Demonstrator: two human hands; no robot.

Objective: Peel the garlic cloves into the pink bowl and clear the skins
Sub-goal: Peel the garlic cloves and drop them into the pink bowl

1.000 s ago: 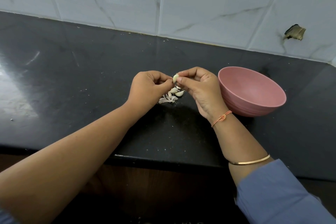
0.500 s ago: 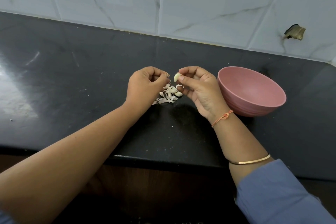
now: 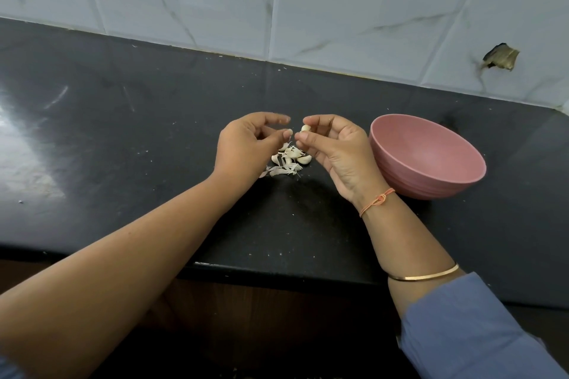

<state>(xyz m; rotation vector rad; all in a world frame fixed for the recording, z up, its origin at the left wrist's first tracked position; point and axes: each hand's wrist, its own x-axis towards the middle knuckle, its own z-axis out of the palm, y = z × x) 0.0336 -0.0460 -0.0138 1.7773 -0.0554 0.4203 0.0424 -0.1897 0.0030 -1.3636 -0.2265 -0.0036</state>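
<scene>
Right hand (image 3: 335,151) grip pinches one garlic clove (image 3: 304,136) over the pile of cloves and skins (image 3: 289,160), likely so peel lands together; pink bowl (image 3: 400,175) just beside. Left hand (image 3: 243,148) grip loose, empty.

Lighting is soft and diffuse. Glare marks the counter (image 3: 27,144) at far left. Wide-angle distortion bows the edges. Left hand (image 3: 246,144) fingertips show motion blur.

Black desk (image 3: 123,138) carrying pink bowl (image 3: 406,181); garlic cloves (image 3: 303,159) and loose skins (image 3: 281,171) heaped just left of bowl.
</scene>
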